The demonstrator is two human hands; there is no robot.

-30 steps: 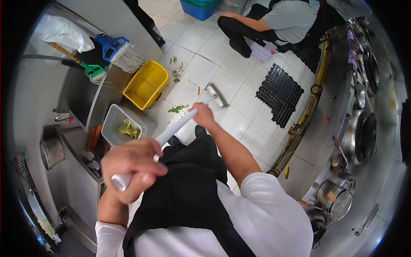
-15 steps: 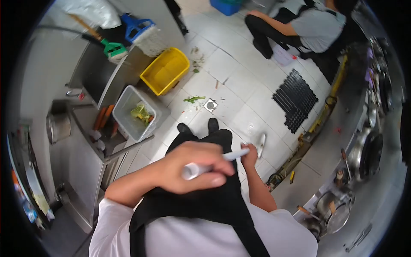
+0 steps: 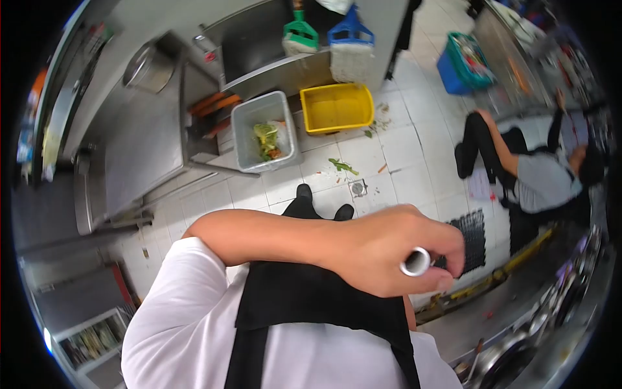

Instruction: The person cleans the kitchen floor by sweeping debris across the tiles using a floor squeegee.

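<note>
Evidently, left hand [image 3: 396, 249]: curled around a pole [image 3: 415, 262], right of centre; slackening could drop it.
Right hand: hidden; cannot tell.
Green scraps [image 3: 343, 166]: mid-frame; a shoe [image 3: 345, 212] could slip there.
Person [image 3: 547, 183]: right side; a wide swing could hit them.

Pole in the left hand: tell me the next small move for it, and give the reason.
Probably angle the pole so that its far end, hidden here, points toward the green scrap. The left hand grips the near end, and that scrap lies on the tiled floor beside the drain.
</note>
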